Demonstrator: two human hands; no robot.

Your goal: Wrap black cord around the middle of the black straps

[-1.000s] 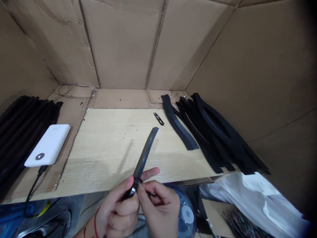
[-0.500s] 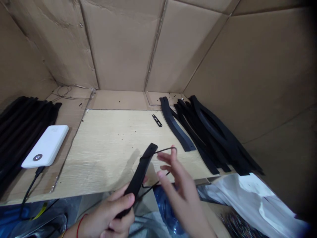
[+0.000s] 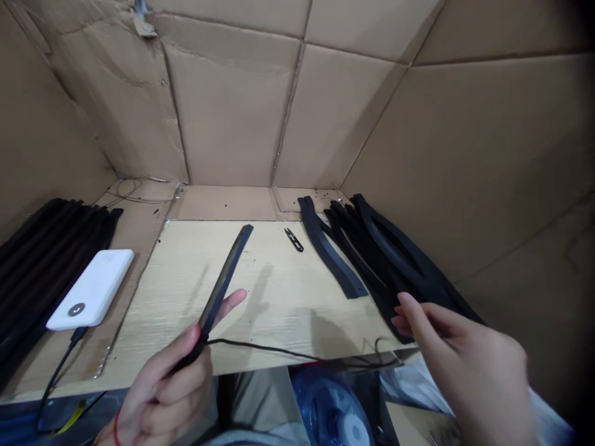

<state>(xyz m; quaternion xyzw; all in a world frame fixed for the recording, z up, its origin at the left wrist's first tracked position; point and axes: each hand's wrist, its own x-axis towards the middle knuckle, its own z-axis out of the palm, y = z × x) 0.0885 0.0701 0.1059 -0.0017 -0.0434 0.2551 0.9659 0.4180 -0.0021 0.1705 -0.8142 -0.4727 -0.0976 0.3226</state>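
Note:
My left hand (image 3: 171,384) is closed round the lower end of a narrow black strip (image 3: 226,282), held up on a slant above the table with its edge towards me. One finger stretches out along the far side. From the strip near my thumb a thin dark cord (image 3: 264,348) runs right, ending in loose loops close to the table's front edge. My right hand (image 3: 469,365) is off to the right, its thumb and fingers drawn together in front of a pile of black strips (image 3: 385,266). Whether anything is between those fingertips is hidden.
On the table (image 3: 186,310) lie small black thread snips (image 3: 294,240) and a single curved black strip (image 3: 330,248). A white power bank (image 3: 93,288) with a cable rests by more black strips (image 3: 51,260) at left. Cardboard walls (image 3: 232,111) enclose the back and sides. A blue bottle (image 3: 325,402) stands below.
My right hand has moved away to the right from the strip, and the cord now stretches across. My left hand has shifted left and turned the strip edge-on. The cord loop is off my right finger.

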